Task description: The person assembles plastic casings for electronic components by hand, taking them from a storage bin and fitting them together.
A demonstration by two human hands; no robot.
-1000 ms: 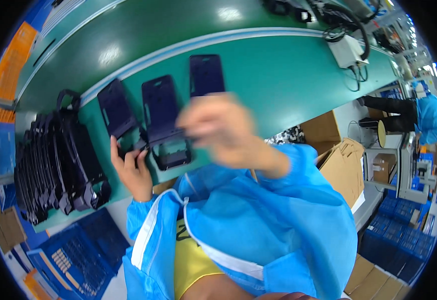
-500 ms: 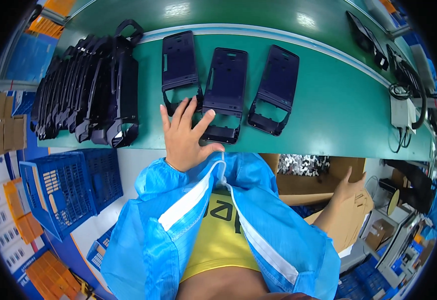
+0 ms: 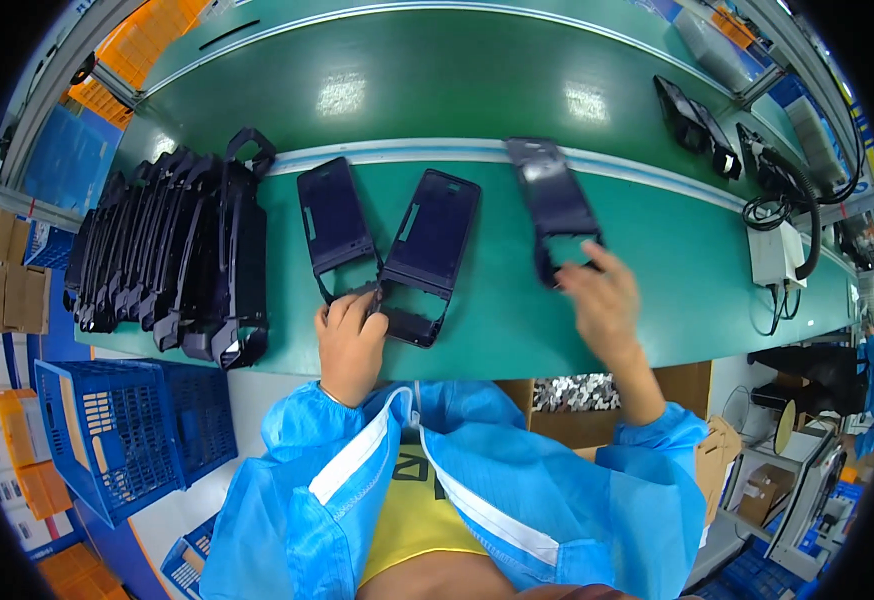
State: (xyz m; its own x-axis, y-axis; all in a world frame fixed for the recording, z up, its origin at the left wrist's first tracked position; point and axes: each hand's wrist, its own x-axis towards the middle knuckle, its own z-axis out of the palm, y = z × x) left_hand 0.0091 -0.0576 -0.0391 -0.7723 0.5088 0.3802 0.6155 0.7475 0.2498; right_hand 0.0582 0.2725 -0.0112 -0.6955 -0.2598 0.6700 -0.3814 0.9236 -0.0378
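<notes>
Three dark plastic housings, each with a rectangular opening at its near end, lie on the green worktable (image 3: 502,330). My left hand (image 3: 351,350) is closed at the near end of the left housing (image 3: 335,210), its fingers curled over the bar there. Those fingertips also come close to the near corner of the middle housing (image 3: 435,225), which lies tilted beside it. My right hand (image 3: 605,305) grips the near end of the right housing (image 3: 557,195), slightly smeared by motion. That housing's far end reaches the pale rail at the back.
A row of similar dark housings (image 3: 182,250) stands upright at the left. Blue crates (image 3: 122,425) sit below it. An open cardboard box (image 3: 677,385) with small metal parts (image 3: 577,393) is under the table's front edge. A white box with cables (image 3: 777,255) stands at the right.
My right hand has come up from beside the cardboard box to the right housing, which has turned. My left hand's spread fingers have curled in. The view has shifted toward the table's back.
</notes>
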